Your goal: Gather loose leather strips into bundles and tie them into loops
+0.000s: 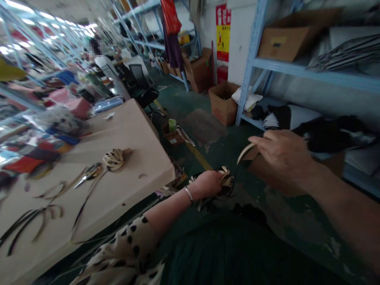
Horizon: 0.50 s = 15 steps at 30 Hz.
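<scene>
My left hand is closed around a bundle of beige and black strips, held in front of my lap beside the table corner. Higher and to the right, my right hand pinches the end of a narrow beige strip. That strip runs down toward the bundle and darkens along the way. On the table lies a wound ball of similar strip. Scissors rest just left of the ball. Loose strips curl across the table's near left part.
Bagged goods and fabric are piled along the table's far left. A blue shelf rack with cartons stands at the right. On the floor are an open carton and a small box. Beyond the table are an office chair and a person.
</scene>
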{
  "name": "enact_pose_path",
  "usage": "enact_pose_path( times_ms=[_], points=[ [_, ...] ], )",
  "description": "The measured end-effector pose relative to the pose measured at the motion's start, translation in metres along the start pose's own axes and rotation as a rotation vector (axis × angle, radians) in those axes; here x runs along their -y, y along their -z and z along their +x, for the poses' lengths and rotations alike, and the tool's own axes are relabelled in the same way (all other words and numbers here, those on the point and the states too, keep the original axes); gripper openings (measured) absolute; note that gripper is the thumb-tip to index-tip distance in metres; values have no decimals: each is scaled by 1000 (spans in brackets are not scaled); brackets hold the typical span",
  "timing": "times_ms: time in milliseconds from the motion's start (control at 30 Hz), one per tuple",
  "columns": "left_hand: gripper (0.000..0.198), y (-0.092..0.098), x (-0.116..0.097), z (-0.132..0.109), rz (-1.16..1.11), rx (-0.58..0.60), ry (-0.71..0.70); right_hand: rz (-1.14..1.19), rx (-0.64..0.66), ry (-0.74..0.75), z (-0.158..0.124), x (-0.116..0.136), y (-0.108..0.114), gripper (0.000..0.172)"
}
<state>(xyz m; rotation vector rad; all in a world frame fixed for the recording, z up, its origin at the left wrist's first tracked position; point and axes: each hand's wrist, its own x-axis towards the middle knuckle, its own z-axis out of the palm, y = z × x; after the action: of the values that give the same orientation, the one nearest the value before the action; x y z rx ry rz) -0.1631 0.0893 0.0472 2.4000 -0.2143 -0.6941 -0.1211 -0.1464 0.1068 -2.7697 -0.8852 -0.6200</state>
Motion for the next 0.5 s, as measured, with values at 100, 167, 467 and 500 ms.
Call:
enact_pose_path(
  times_ms=[100,167,467,500],
  points=[
    [15,19,1,12,182,-6,-174,536,-17,-123,45,26,-47,32],
    [20,34,9,18,300,-38,-246,843,120,-124,65,43,-83,31],
    [19,86,76,22,214,-310,45,1365,720,-423,117,86,-159,36],
    [18,88,81,21,176,-353,61,1406,745,-434,124,87,-162,37]
  ],
)
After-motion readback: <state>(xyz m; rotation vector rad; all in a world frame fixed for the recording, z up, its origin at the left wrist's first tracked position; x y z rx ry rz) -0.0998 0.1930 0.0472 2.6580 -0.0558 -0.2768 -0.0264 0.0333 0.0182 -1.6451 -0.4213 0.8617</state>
